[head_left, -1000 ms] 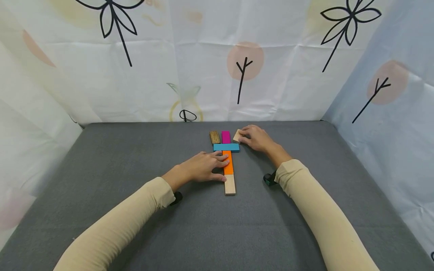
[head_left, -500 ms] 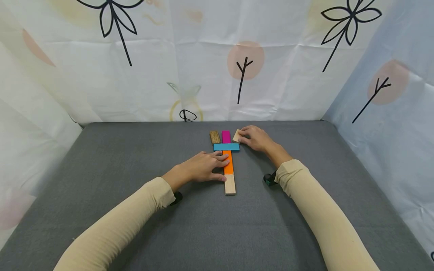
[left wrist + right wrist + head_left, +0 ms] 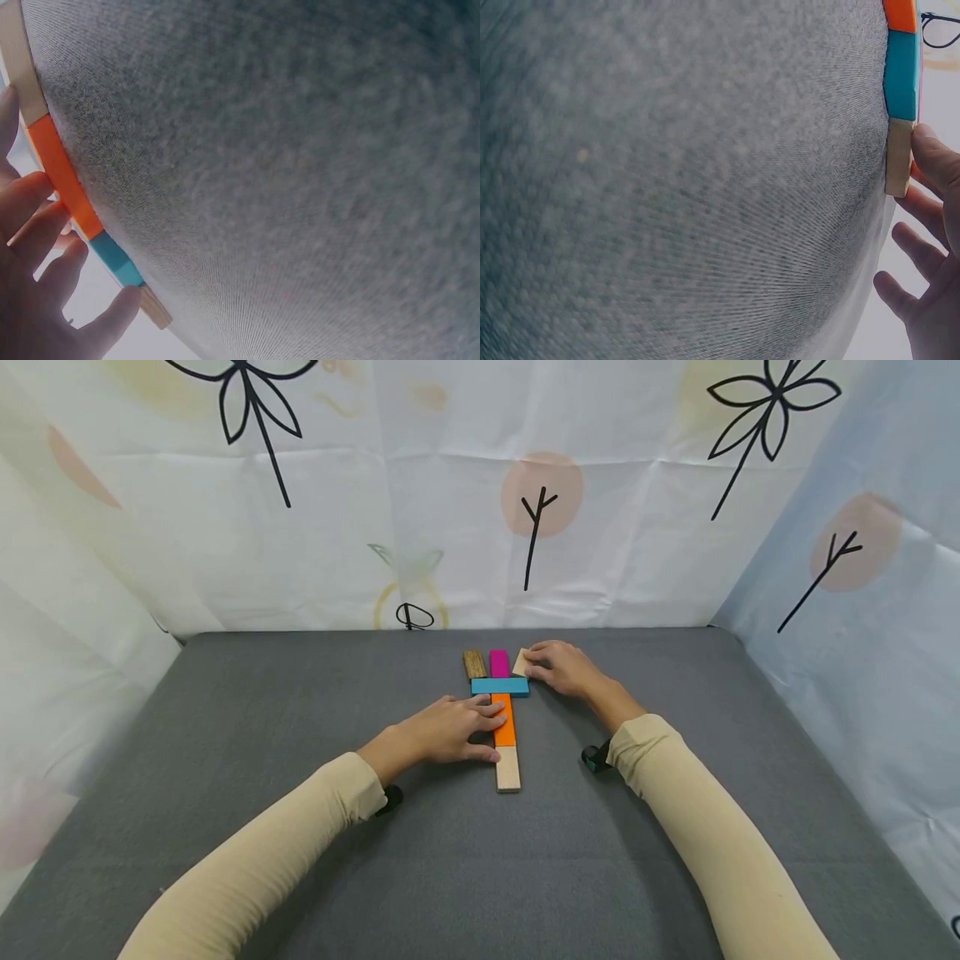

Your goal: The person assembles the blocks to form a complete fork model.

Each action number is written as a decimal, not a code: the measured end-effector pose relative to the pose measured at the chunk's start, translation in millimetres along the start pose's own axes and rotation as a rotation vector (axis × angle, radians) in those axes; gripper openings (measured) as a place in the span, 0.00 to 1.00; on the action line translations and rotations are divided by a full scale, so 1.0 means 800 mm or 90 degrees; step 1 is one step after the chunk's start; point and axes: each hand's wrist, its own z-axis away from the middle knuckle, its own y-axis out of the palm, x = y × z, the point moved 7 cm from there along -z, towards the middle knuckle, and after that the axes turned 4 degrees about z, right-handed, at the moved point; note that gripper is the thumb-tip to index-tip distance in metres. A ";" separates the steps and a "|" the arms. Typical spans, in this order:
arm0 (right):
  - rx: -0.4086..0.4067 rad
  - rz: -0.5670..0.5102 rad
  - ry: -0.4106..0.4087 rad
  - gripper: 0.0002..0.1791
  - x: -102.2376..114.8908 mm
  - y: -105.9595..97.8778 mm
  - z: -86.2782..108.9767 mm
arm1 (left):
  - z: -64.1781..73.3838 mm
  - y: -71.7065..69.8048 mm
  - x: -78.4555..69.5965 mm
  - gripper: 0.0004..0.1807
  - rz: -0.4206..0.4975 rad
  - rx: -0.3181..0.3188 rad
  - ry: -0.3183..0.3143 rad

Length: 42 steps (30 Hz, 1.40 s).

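In the head view, flat wooden blocks lie in a cross-like layout. A pale wood block (image 3: 508, 774) is nearest, then an orange block (image 3: 507, 737), then a blue block (image 3: 500, 686) set crosswise. Beyond the blue one are a dark brown grained block (image 3: 474, 665) and a magenta block (image 3: 498, 663). My left hand (image 3: 448, 729) rests with spread fingers against the orange block, its thumb touching the near pale block. My right hand (image 3: 564, 667) pinches a small pale wood block (image 3: 898, 156), slightly slanted, by the blue block's right end.
A grey cloth-covered table (image 3: 450, 877) carries the blocks. Behind it hangs a white patterned curtain (image 3: 457, 510), with more fabric at both sides. A dark wrist camera (image 3: 596, 757) sits under the right wrist, another (image 3: 392, 799) under the left.
My right hand and its pale block have shifted slightly left, closer to the magenta block. The left hand stays in place on the orange block.
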 end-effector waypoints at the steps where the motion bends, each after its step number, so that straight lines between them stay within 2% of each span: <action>1: 0.001 0.000 0.000 0.24 0.001 0.000 0.000 | 0.000 0.000 0.000 0.38 0.000 0.000 0.000; 11: 0.008 0.000 0.011 0.24 0.002 0.001 -0.001 | 0.000 0.000 0.002 0.38 -0.003 -0.004 0.001; 26: 0.001 0.018 -0.005 0.25 0.004 -0.002 0.000 | -0.002 0.003 0.004 0.38 -0.004 -0.003 -0.002; 33: 0.007 0.029 0.016 0.28 -0.012 -0.005 0.009 | -0.004 0.007 0.001 0.39 -0.020 0.000 0.011; 39: 0.005 0.067 0.045 0.32 -0.031 -0.017 0.022 | -0.004 0.008 0.002 0.40 -0.031 0.011 0.003; 42: 0.009 0.097 0.066 0.34 -0.043 -0.021 0.028 | -0.002 0.005 0.003 0.39 -0.035 -0.003 0.017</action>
